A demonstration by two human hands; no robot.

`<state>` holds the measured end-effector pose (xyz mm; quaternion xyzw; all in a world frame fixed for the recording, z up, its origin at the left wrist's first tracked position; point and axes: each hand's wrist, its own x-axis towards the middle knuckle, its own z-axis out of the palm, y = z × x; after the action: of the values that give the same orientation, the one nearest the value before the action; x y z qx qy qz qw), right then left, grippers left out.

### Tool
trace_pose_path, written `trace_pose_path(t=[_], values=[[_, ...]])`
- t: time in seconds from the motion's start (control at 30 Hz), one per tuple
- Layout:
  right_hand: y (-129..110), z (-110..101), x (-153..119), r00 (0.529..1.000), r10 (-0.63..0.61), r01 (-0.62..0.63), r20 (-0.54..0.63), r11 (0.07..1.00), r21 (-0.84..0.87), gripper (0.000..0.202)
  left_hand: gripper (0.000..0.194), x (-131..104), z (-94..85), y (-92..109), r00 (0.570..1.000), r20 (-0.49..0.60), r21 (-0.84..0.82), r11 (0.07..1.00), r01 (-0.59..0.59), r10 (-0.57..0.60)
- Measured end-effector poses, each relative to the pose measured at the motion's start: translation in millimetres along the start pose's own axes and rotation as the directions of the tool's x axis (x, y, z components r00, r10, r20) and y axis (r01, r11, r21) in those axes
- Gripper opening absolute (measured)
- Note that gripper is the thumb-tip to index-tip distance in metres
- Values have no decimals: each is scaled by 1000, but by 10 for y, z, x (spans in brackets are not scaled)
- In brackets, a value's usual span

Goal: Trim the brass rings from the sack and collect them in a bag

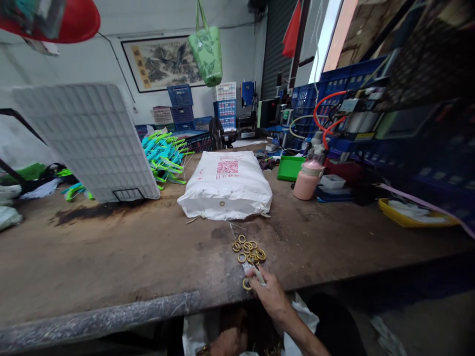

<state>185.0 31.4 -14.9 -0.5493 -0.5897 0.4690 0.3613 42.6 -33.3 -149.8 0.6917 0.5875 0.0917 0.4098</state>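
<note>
At the table's front edge, my right hand (271, 292) is closed around a small pale-handled tool (260, 278) with a dark tip; its exact kind is unclear. One brass-coloured ring (244, 284) lies by the fingers. Just beyond them a loose heap of several brass-coloured rings (248, 245) rests on the wood. Below the edge, my left hand (230, 338) reaches over an open white bag (193, 332), its fingers lost in shadow. Small brass-coloured pieces (272, 351) show dimly down there.
A full white sack (226, 185) with a red printed code lies mid-table. Left of it stand a ribbed white panel (96, 143) and green-blue plastic pieces (166, 155). A pink bottle (307, 182), a green tray (290, 168) and a yellow tray (404, 217) are at right.
</note>
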Motion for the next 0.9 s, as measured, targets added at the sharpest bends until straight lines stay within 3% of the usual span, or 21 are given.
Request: trace_pose_path(t=[0.13, 0.27, 0.4, 0.5, 0.6, 0.7, 0.8, 0.9], values=[[11, 1, 9, 1000, -8, 8, 8, 1000, 3, 20, 32, -33, -112, 103, 999, -38, -39, 999, 23, -25], [30, -19, 20, 1000, 11, -11, 17, 1000, 23, 18, 20, -269, -355, 414, 999, -7, -155, 987, -47, 47], [0, -25, -21, 997, 55, -62, 46, 987, 148, 19, 20, -639, -584, 765, 974, -163, -315, 927, -203, 158], [-71, -2, -77, 991, 96, -116, 94, 965, 236, 21, 19, -807, -708, 925, 933, -356, -452, 863, -227, 59], [-160, 39, -141, 980, 132, -169, 147, 946, 278, 18, 22, -804, -792, 970, 840, -537, -503, 828, -250, -72], [-234, 77, -198, 967, 162, -215, 195, 933, 289, 16, 29, -707, -864, 955, 791, -611, -442, 844, -304, -35], [-284, 98, -241, 946, 205, -281, 251, 906, 318, 14, 24, -629, -925, 937, 804, -589, -341, 879, -333, 76], [-315, 104, -267, 911, 268, -380, 314, 840, 387, 17, 20, -611, -955, 932, 833, -542, -314, 891, -327, 115]])
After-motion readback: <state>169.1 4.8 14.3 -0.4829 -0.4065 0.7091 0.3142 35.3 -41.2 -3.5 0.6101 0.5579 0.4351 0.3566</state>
